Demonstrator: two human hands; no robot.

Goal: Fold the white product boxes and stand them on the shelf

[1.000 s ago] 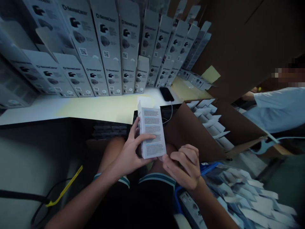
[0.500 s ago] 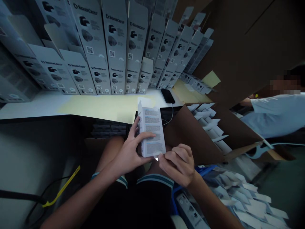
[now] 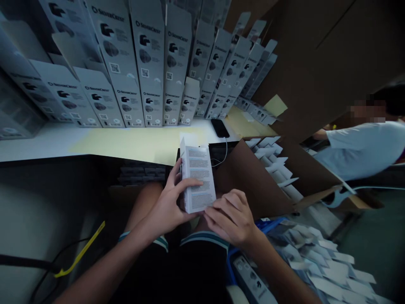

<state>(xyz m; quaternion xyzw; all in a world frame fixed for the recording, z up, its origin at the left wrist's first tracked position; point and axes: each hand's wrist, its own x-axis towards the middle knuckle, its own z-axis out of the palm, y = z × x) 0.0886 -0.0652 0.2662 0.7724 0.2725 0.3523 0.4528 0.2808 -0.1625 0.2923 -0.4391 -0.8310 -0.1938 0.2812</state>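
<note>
My left hand grips a small white printed carton upright over my lap, thumb across its text face, its top flap standing open. My right hand presses its fingers against the carton's lower right corner. Both hands hold the same carton just in front of the table edge.
Rows of grey product boxes stand along the back of the white table. A black phone with a cable lies there. A brown cardboard box of flat cartons is on my right. More cartons fill a blue bin. Another person sits right.
My right hand has slid up onto the carton's lower corner. The carton has shifted slightly left and toward me; the small bright glint under it is gone.
</note>
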